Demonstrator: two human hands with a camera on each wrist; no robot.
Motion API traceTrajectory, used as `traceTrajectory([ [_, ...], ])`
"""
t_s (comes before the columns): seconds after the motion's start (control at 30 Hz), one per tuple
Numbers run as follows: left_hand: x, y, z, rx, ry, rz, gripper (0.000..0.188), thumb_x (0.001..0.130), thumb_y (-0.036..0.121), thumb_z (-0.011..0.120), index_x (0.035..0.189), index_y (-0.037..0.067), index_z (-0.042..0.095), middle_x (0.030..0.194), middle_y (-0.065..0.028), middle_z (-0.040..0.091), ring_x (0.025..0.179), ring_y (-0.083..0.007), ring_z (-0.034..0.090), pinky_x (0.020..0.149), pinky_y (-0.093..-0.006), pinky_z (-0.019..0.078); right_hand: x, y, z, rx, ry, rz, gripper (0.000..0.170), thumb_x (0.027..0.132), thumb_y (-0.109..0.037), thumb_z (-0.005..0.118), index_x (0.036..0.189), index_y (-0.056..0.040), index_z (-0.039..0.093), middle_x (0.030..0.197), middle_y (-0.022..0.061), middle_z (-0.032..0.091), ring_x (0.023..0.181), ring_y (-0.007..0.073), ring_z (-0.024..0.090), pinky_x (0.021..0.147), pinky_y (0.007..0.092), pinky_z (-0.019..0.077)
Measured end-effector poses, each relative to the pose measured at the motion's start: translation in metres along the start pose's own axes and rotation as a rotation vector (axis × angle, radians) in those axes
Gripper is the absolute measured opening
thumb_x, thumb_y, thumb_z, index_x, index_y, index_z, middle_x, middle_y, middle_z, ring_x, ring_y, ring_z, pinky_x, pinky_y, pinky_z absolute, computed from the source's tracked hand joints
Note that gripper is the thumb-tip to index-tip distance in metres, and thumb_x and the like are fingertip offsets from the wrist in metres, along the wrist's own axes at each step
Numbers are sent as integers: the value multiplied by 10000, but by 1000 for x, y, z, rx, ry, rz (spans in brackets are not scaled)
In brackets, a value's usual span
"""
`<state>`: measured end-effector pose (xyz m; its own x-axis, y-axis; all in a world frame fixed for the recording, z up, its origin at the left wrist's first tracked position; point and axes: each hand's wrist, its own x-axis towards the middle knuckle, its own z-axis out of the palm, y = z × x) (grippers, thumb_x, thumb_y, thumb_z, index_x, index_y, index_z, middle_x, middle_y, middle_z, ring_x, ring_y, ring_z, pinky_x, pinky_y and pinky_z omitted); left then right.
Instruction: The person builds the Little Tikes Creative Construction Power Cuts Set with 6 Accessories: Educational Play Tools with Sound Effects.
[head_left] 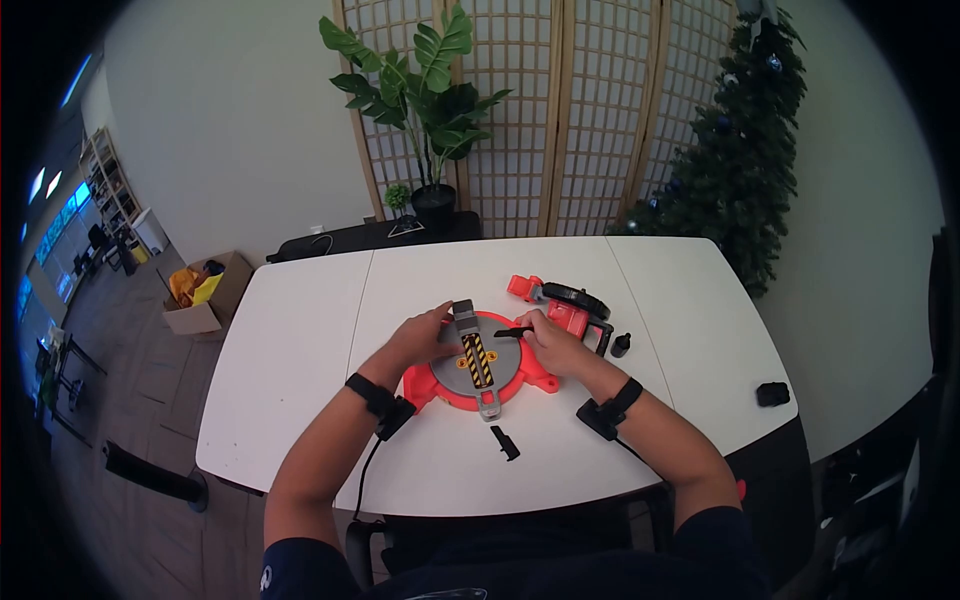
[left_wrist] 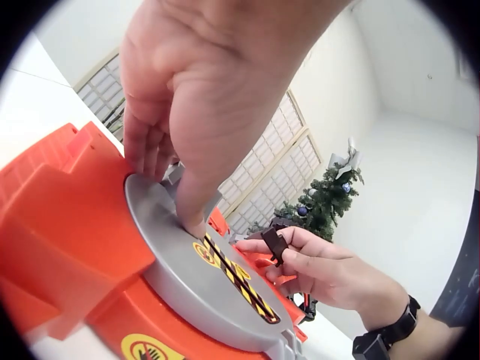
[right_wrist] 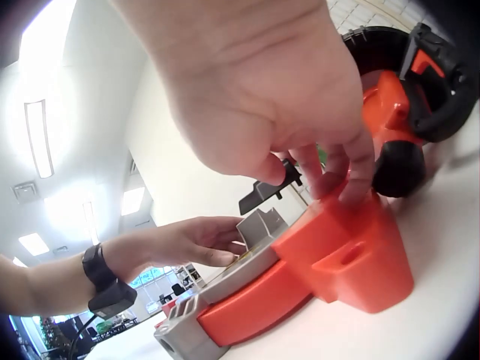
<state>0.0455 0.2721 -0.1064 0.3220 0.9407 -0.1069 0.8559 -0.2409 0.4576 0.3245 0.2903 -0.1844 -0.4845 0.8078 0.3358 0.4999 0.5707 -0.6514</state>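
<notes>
A round toy base with an orange-red rim and a grey disc top lies on the table. A yellow-and-black striped strip crosses the disc, with an upright grey block at its far end. My left hand lies over the base's left side; its thumb rests on the disc and its fairly straight fingers reach beside the grey block. Above the disc's right side, my right hand pinches a small black plastic piece between thumb and fingers. Another black piece lies in front of the base.
Behind my right hand stands an orange-red toy part with a black wheel. To its right are a small black bottle-like thing and a black object near the table's right edge. The white table curves toward me.
</notes>
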Motion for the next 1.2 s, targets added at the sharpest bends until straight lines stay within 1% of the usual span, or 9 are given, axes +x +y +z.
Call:
traceTrajectory([
  [0.03, 2, -2, 2, 23, 13, 19, 929, 787, 294, 817, 1511, 33, 295, 1335, -166, 602, 1219, -323, 585, 1029, -388, 473, -1, -6, 0, -50, 13, -6, 193, 1005, -119, 473, 1165, -19, 434, 1053, 245, 625, 978, 412, 620, 828, 482, 492],
  [0.27, 7, 0, 8, 67, 29, 14, 924, 799, 298, 805, 1512, 23, 286, 1335, -171, 595, 1218, -321, 584, 1028, -386, 470, -1, -37, -21, -96, 25, 63, 172, 999, -99, 470, 1138, -14, 414, 990, 239, 625, 912, 413, 622, 798, 464, 494],
  [0.37, 8, -4, 10, 52, 42, 29, 920, 801, 288, 804, 1512, 24, 284, 1339, -177, 588, 1221, -320, 583, 1025, -385, 473, 3, -47, -40, 108, 185, -93, 181, 1010, -103, 453, 1167, -13, 439, 889, 162, 614, 831, 328, 634, 782, 399, 494],
  [0.43, 8, -4, 9, 47, 35, 27, 920, 801, 286, 804, 1514, 28, 283, 1345, -177, 582, 1222, -320, 582, 1025, -383, 474, 2, -62, -64, 305, 40, 53, 219, 1041, -132, 428, 1219, -11, 463, 912, 38, 563, 855, 111, 567, 776, 287, 470],
  [0.5, 8, -3, 9, 42, 29, 26, 920, 801, 284, 805, 1515, 32, 282, 1352, -178, 576, 1223, -320, 582, 1024, -381, 475, 1, -60, -77, 242, 69, 74, 246, 1046, -146, 424, 1242, -8, 480, 898, 13, 556, 829, 78, 541, 751, 263, 466],
  [0.73, 4, -1, 7, 15, 29, 18, 909, 807, 288, 802, 1515, 42, 286, 1357, -180, 570, 1232, -321, 575, 1032, -387, 474, -8, -76, -114, 80, 16, 299, 298, 925, -198, 607, 1065, 4, 439, 841, 116, 558, 754, 158, 549, 691, 319, 465],
  [0.83, 4, -1, 7, 21, 28, 15, 907, 808, 289, 802, 1514, 46, 288, 1355, -185, 569, 1236, -322, 572, 1036, -389, 472, -11, -80, -117, -105, 47, 185, 286, 857, -140, 654, 978, -47, 412, 849, 115, 526, 764, 165, 518, 663, 324, 459],
  [1.0, 6, -4, 8, 27, 35, 26, 911, 804, 292, 806, 1515, 51, 290, 1354, -192, 568, 1237, -321, 572, 1037, -387, 472, -8, -41, -108, -684, 268, -80, 363, 705, -105, 751, 937, 0, 492, 892, 198, 601, 856, 374, 618, 705, 459, 493],
  [1.2, 6, -4, 7, 28, 40, 34, 915, 799, 293, 809, 1512, 44, 294, 1348, -195, 571, 1233, -323, 574, 1035, -388, 471, -2, -27, -103, -727, 201, 97, 195, 756, 15, 621, 925, -20, 531, 907, 156, 637, 864, 368, 641, 726, 480, 521],
])
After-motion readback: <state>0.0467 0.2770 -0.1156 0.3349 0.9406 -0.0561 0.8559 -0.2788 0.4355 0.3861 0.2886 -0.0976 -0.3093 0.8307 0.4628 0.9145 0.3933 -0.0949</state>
